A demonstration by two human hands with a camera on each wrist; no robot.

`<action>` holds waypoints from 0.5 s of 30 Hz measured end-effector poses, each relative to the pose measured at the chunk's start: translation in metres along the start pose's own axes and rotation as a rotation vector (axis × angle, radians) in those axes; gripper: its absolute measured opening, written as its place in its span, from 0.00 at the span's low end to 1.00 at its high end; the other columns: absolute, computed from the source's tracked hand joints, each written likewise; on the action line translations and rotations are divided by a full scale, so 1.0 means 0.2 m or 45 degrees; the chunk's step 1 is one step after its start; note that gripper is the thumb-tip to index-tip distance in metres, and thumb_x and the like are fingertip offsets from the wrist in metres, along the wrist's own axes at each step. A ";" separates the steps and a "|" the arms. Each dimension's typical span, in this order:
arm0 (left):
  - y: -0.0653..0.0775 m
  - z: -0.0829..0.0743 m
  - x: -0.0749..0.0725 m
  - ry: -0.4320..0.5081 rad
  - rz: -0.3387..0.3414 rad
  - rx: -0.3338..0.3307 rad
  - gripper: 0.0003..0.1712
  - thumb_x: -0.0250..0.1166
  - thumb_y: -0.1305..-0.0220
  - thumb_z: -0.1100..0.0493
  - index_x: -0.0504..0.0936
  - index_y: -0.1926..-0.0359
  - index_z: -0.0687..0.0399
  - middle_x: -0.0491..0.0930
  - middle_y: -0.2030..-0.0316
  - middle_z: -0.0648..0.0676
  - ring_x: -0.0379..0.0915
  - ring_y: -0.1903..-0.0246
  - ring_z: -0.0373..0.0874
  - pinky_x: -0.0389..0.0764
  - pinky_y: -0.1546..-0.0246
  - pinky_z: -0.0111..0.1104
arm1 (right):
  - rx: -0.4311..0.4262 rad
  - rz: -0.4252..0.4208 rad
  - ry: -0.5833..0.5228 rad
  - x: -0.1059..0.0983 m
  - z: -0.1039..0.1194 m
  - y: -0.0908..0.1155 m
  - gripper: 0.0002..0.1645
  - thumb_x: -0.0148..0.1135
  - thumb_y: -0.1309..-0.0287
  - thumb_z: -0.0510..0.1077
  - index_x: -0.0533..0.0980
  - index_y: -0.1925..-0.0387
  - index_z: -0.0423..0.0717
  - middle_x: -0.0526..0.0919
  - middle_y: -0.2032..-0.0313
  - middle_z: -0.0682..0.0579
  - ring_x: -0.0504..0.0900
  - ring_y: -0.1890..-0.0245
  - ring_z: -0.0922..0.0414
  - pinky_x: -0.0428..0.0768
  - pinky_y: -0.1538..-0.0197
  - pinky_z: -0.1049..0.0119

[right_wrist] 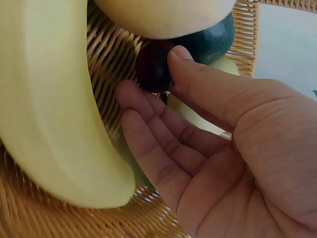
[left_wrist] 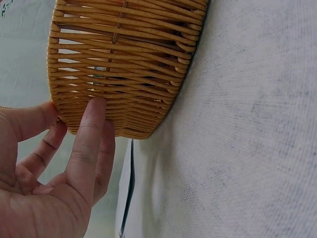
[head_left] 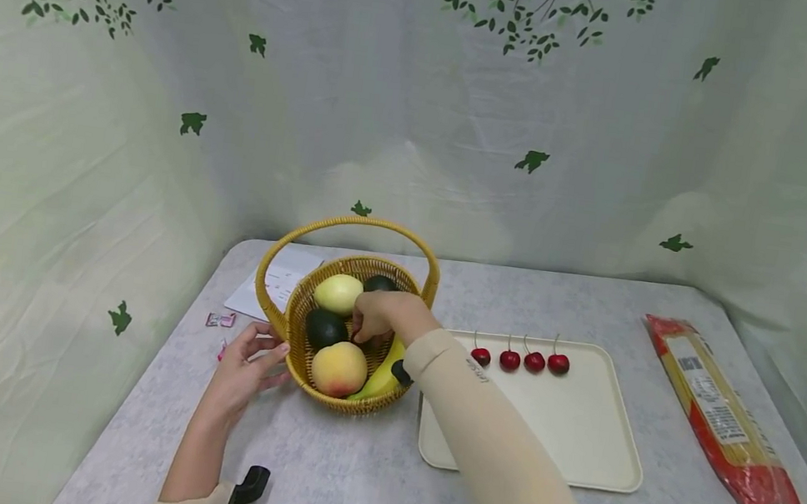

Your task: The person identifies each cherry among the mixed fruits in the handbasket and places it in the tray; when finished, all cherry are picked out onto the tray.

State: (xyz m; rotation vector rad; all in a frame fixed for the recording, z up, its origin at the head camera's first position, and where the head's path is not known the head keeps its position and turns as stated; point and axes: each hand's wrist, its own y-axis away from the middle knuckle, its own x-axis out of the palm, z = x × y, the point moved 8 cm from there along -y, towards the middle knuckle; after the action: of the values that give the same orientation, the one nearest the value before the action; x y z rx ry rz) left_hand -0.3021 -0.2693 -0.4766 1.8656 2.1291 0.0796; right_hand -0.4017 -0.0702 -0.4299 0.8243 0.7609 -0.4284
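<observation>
A woven basket (head_left: 353,406) with a tall arched handle holds fruit. My left hand (head_left: 249,367) grips its left side, thumb at the rim and fingers against the wicker wall (left_wrist: 133,74) in the left wrist view. Reaching inside, my right hand (head_left: 396,316) pinches a dark red cherry (right_wrist: 152,67) between thumb and fingertips, just under a peach (right_wrist: 171,17). Around that hand lie the peach, a banana (head_left: 383,374), a dark green oval fruit (head_left: 326,328), a pale yellow-green fruit (head_left: 338,294) and another dark fruit (head_left: 380,283) at the back.
Right of the basket lies a cream tray (head_left: 553,447), with several stemmed cherries (head_left: 533,362) in a row near its far edge. A pack of noodles (head_left: 720,409) is at the far right. Paper (head_left: 255,293) and a small pink wrapper (head_left: 220,319) lie left of the basket.
</observation>
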 end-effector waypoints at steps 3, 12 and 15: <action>0.00 0.01 0.00 0.000 -0.003 -0.013 0.20 0.64 0.21 0.59 0.69 0.36 0.53 0.74 0.40 0.57 0.83 0.52 0.37 0.93 0.51 0.40 | -0.013 -0.006 -0.021 -0.01 -0.01 0.02 0.10 0.67 0.24 0.47 0.84 0.48 0.48 0.88 0.54 0.51 0.90 0.50 0.50 0.89 0.46 0.59; -0.01 0.01 0.01 -0.003 -0.011 -0.001 0.20 0.64 0.21 0.59 0.69 0.36 0.54 0.74 0.40 0.59 0.83 0.53 0.37 0.93 0.52 0.40 | -0.071 -0.070 0.071 -0.06 -0.03 0.09 0.08 0.66 0.24 0.48 0.84 0.50 0.51 0.87 0.55 0.53 0.91 0.50 0.49 0.88 0.49 0.61; -0.01 0.00 0.00 -0.010 -0.013 -0.006 0.20 0.64 0.21 0.59 0.69 0.35 0.53 0.74 0.39 0.59 0.83 0.52 0.37 0.93 0.52 0.38 | -0.103 -0.081 0.088 -0.07 -0.02 0.11 0.09 0.66 0.23 0.48 0.84 0.50 0.50 0.87 0.55 0.52 0.91 0.49 0.48 0.86 0.54 0.65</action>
State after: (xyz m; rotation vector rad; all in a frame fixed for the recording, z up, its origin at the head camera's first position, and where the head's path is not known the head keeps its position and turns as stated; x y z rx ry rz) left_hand -0.3030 -0.2688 -0.4779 1.8489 2.1311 0.0748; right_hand -0.3993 -0.0522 -0.4112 0.7435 0.8649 -0.4244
